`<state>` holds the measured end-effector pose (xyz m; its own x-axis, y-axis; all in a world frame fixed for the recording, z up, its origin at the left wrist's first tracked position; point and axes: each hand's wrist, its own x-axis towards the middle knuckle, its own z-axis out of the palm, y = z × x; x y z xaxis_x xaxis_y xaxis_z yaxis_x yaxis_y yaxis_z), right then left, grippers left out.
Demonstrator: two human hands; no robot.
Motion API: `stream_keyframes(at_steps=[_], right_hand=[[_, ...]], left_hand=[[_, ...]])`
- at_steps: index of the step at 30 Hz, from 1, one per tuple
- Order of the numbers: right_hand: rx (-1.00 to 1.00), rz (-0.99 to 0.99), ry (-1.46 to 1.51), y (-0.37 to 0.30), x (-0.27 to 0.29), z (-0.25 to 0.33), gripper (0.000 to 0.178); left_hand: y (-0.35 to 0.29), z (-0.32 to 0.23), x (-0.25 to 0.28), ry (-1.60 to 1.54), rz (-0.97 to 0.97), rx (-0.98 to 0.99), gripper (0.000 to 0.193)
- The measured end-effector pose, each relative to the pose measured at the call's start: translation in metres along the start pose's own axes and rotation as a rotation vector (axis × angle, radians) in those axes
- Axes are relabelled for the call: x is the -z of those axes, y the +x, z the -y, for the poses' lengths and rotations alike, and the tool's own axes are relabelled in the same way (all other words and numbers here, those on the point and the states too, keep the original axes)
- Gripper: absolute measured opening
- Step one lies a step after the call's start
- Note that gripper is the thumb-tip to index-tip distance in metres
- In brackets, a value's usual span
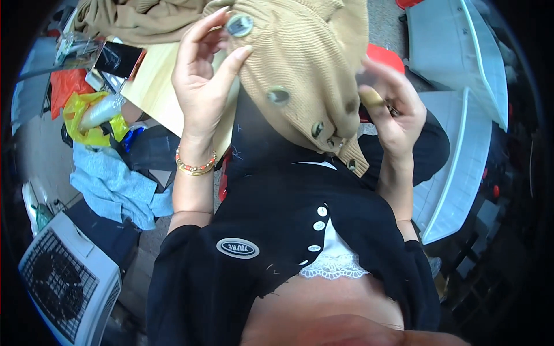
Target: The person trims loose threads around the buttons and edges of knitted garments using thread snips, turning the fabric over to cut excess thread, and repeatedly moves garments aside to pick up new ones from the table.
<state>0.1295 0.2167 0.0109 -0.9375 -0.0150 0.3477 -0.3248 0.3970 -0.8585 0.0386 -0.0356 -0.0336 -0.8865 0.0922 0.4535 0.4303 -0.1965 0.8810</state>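
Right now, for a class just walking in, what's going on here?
A person is handling a tan knit garment with round buttons. The left hand holds its edge beside one button; the right hand, blurred, is raised at the other side, and whether it touches the fabric is unclear. A dark-screened phone lies off to the left.

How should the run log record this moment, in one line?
left hand: holds tan knitted garment beside round greenish button | right hand: blurred, beside garment, contact unclear | nearby: light-blue knitted cloth
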Motion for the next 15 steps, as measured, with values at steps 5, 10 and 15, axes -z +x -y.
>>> stream_keyframes(at_steps=[5,10,15], right_hand=[[-0.147,0.094,-0.095,0.038,-0.028,-0.014,0.039],[-0.032,-0.034,0.159,0.041,-0.022,-0.025,0.018],[-0.181,-0.097,0.490,0.037,0.009,-0.021,0.015]], left_hand=[[0.007,-0.001,0.002,0.257,0.098,-0.120,0.048],[0.013,-0.005,0.004,0.434,0.077,-0.201,0.039],[0.015,-0.020,-0.008,0.525,0.168,-0.304,0.043]])
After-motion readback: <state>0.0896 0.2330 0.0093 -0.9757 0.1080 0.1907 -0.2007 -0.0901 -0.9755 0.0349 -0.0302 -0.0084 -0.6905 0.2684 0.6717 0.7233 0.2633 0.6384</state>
